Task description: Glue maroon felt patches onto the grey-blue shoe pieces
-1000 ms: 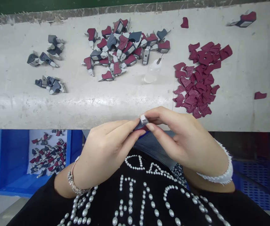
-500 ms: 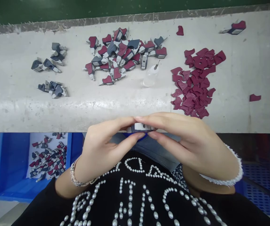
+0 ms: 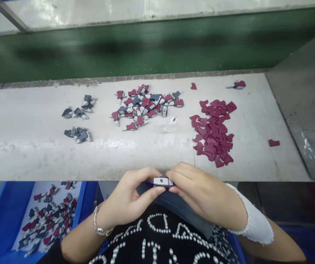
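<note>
At the table's near edge, both hands pinch one small white-and-dark-blue part (image 3: 161, 181) with a round hole in its white side. My left hand (image 3: 135, 198) grips its left end, thumb below and fingers above. On the other end, my right hand (image 3: 201, 194) has its fingertips and thumb closed. The face turned down and the ends under the fingers are hidden. Beyond the hands stands a small clear bottle (image 3: 170, 125) with a thin needle tip. Right of it lies a heap of flat maroon pieces (image 3: 215, 135).
A pile of blue, white and maroon parts (image 3: 146, 104) lies mid-table. Small groups of dark-blue-and-white parts (image 3: 79, 135) lie further left. A blue bin (image 3: 8, 209) with many parts stands below left. A metal panel (image 3: 306, 99) borders the table's right end.
The view has tilted up, showing more of the table's far side. My right fingers have drawn back right, uncovering more of the part's white side. Both hands still hold it.
</note>
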Demonstrator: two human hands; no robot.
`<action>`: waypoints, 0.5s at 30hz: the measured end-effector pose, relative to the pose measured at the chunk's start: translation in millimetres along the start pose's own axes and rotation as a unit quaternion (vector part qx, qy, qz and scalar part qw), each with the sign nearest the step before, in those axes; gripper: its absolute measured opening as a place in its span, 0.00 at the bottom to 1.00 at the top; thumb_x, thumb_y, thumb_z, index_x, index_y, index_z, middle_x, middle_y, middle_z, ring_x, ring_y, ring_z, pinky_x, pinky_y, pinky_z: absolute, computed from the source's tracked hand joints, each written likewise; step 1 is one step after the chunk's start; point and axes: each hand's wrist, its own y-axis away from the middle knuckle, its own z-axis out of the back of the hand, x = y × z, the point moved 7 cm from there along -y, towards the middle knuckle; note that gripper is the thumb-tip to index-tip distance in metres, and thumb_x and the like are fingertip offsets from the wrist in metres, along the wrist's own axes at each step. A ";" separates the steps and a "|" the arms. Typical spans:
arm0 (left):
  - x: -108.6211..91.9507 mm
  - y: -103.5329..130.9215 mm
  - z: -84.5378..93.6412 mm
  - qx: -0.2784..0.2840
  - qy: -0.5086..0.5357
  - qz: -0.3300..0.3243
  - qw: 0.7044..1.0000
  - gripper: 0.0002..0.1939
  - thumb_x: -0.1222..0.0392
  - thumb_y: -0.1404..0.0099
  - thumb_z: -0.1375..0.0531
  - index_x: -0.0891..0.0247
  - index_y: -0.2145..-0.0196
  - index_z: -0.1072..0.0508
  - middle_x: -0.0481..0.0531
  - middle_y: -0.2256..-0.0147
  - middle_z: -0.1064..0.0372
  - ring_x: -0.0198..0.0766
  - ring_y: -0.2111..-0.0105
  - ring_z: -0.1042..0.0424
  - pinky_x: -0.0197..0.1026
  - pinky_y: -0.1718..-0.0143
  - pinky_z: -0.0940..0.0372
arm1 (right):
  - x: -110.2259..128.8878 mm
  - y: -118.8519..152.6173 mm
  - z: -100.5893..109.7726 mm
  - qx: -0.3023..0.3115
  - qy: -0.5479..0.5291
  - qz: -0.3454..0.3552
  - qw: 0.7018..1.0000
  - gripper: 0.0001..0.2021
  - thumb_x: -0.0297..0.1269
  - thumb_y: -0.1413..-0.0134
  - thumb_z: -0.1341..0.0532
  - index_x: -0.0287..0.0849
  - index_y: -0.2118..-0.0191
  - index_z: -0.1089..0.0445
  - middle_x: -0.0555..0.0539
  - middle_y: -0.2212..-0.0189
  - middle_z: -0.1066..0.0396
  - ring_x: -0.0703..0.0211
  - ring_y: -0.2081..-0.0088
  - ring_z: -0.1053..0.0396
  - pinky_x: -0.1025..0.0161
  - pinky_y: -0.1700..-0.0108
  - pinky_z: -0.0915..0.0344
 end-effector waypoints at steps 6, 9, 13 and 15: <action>30.1 -5.0 -7.4 -0.010 0.084 0.102 0.991 0.10 0.54 0.32 0.39 0.61 0.57 0.25 0.51 0.60 0.22 0.37 0.59 0.23 0.36 0.56 0.30 | -17.3 -5.9 -8.4 0.014 0.021 -0.017 1.000 0.08 0.32 0.30 0.49 0.39 0.61 0.35 0.45 0.64 0.34 0.54 0.60 0.36 0.58 0.59 0.36; 37.9 -12.2 -12.8 0.045 0.070 0.131 0.988 0.11 0.54 0.35 0.35 0.61 0.58 0.23 0.50 0.60 0.21 0.39 0.59 0.23 0.36 0.56 0.30 | -22.9 -6.3 -13.1 0.016 0.050 -0.023 0.998 0.06 0.30 0.31 0.48 0.38 0.60 0.34 0.44 0.63 0.33 0.53 0.60 0.35 0.57 0.59 0.36; 37.9 -22.2 -17.1 0.074 -0.002 0.088 0.993 0.10 0.54 0.34 0.37 0.63 0.66 0.21 0.50 0.67 0.21 0.39 0.65 0.23 0.35 0.62 0.31 | -23.5 -10.8 -15.1 -0.002 0.103 -0.027 0.994 0.05 0.30 0.34 0.46 0.37 0.60 0.33 0.42 0.63 0.31 0.52 0.62 0.34 0.56 0.60 0.35; 41.6 -27.5 -22.4 0.066 -0.024 0.048 0.996 0.11 0.54 0.32 0.39 0.63 0.64 0.21 0.50 0.67 0.20 0.40 0.65 0.22 0.34 0.62 0.30 | -23.3 -14.6 -13.1 -0.014 0.127 -0.032 0.991 0.05 0.32 0.36 0.44 0.37 0.60 0.33 0.41 0.63 0.31 0.51 0.61 0.33 0.55 0.59 0.35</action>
